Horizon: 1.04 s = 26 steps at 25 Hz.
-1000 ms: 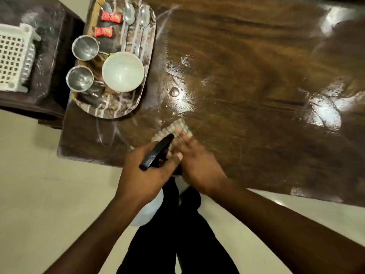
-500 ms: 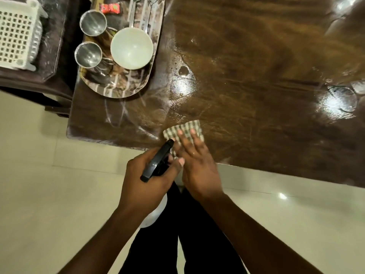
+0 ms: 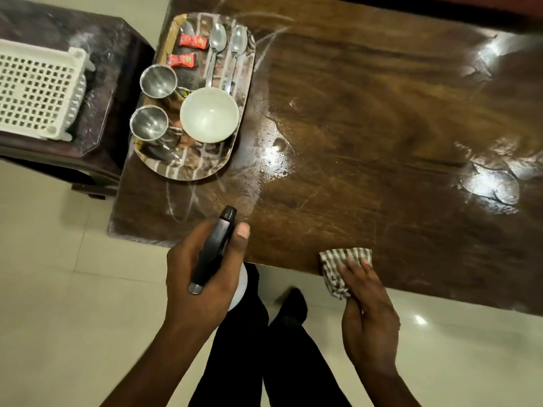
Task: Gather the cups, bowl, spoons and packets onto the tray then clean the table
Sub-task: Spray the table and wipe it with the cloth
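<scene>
Can't read print on packets [image 3: 192, 41], too small. Can't see most of spray bottle [image 3: 213, 251] behind left hand [image 3: 182, 268], spoons' [image 3: 219, 39] handle ends behind bowl [image 3: 209, 114], or part of cloth [image 3: 338, 259] under right hand [image 3: 367, 306]. Losing tabletop [image 3: 382, 127] at top and right edges, basket [image 3: 38, 89] at left edge.

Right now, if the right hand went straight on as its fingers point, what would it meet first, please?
Probably nothing: the right hand, holding the cloth, points across bare wet table, right of the tray, as far as visible.

Glossy wooden table [image 3: 367, 113], tray [image 3: 191, 168] at left end, checked cloth [image 3: 338, 259] on near edge
</scene>
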Motion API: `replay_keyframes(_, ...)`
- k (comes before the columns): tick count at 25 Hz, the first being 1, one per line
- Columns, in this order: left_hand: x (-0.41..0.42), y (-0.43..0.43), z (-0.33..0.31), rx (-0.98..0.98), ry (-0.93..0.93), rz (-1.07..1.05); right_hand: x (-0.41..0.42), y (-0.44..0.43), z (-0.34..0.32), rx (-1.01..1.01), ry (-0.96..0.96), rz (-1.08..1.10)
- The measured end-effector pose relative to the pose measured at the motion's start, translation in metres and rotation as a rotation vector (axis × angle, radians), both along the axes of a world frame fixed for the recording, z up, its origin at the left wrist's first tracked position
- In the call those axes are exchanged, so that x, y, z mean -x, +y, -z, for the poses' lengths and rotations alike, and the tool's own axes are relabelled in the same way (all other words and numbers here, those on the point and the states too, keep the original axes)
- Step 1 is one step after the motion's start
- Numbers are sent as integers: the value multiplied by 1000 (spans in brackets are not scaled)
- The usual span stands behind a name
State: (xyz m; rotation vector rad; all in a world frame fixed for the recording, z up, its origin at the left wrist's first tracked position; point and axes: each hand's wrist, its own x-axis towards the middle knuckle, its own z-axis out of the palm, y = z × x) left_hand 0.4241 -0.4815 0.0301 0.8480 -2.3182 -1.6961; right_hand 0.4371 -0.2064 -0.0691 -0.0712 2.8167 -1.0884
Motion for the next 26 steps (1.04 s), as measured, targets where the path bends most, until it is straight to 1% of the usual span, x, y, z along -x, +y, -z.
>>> replay_keyframes(2, 7, -4, 0, 34, 49, -28, 22, -22, -8, 137, 3, 72)
replay_keyframes(4, 16, -7, 2, 34, 92, -30, 48, -46, -18, 165, 56, 2)
replay_keyframes(6, 23, -7, 5, 17, 102, -41, 69, -68, -25, 142, 91, -109)
replay_keyframes(10, 35, -11, 19, 14, 178, 3, 78, -104, -17, -3, 38, -279)
replay_keyframes(14, 35, -18, 34, -20, 197, -18, 68, -118, -1, -231, -21, -408)
replay_keyframes(17, 31, -25, 39, -5, 189, 27, 69, -113, -5, -284, -50, -444)
replay_keyframes(20, 16, -36, 45, 71, 120, 128, 99, -118, -19, -210, 12, -410)
replay_keyframes(22, 2, -52, 46, 106, 67, 193, 145, -135, -28, -102, 56, -365)
replay_keyframes(24, -10, -80, 47, 128, 62, 238, 203, -159, -35, -9, 55, -316)
replay_keyframes(25, -12, -93, 46, 145, 40, 214, 232, -172, -39, 30, 50, -297)
replay_keyframes(26, -10, -105, 47, 143, 0, 115, 263, -187, -44, 69, 47, -284)
